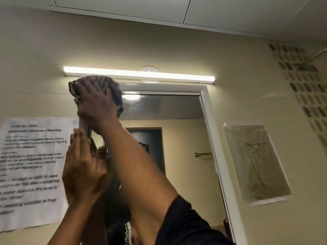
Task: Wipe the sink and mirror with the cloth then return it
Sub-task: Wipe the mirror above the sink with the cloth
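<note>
- My right hand (95, 105), fingers spread, presses the bunched cloth (113, 89) onto the mirror (177, 135) at its top left corner, upper centre of frame.
- My left hand (83, 167) lies flat and open on the mirror's left edge, holding nothing.
- A lit light bar (139, 75) sits just above.

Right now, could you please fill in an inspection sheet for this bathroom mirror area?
Surface: mirror in a white frame, glare near its top edge; sink not in view.
Job's things: striped cloth bunched at the mirror's top left corner.
Clutter: nothing seen.
Grippers: right hand presses the cloth against the mirror; left hand open and flat, at the mirror's left edge.
Cables: one thin line runs along the wall at upper right; cable or pipe, cannot tell.
Surroundings: lit light bar above the mirror, printed notice on the left wall, sleeved drawing on the right, patterned vent blocks.
</note>
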{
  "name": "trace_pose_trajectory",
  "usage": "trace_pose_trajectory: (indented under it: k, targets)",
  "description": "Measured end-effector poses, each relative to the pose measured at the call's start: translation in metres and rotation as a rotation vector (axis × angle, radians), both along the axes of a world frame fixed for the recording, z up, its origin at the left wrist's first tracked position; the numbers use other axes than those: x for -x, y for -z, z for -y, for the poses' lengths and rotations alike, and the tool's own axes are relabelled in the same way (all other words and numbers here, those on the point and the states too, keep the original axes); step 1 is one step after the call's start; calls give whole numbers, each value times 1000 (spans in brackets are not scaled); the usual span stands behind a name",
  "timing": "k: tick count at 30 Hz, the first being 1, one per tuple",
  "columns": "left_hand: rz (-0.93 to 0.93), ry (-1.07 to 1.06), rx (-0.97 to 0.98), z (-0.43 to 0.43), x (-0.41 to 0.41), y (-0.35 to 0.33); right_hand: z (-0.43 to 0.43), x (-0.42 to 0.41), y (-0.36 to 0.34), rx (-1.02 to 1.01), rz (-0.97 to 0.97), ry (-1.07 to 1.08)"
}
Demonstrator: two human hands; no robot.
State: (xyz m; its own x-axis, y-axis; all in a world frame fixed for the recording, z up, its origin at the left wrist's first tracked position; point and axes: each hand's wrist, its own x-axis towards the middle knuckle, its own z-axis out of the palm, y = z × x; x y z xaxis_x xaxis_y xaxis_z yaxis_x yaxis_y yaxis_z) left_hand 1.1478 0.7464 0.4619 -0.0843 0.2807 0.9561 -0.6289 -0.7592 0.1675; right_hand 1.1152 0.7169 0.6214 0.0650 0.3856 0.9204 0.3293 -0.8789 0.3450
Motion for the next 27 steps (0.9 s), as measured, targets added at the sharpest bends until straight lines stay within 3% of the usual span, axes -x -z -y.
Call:
trace_pose_trajectory:
  k: [4,7,12,21,24,27]
  targets:
    - [-21,-54,-21,-4,-10,2,54,10,0,53,34,-19]
    - [-24,-52,-8,-5,-14,2,132,26,-4,-229,98,-58]
    - [-28,-40,14,0,-10,2,260,51,16,-614,98,202]
    - [-36,157,26,1,19,4,260,50,225,-616,30,238]
    - [-32,227,27,-2,21,5,257,50,196,-617,30,243]
    - [-10,293,19,-4,21,4,243,48,118,-602,40,230]
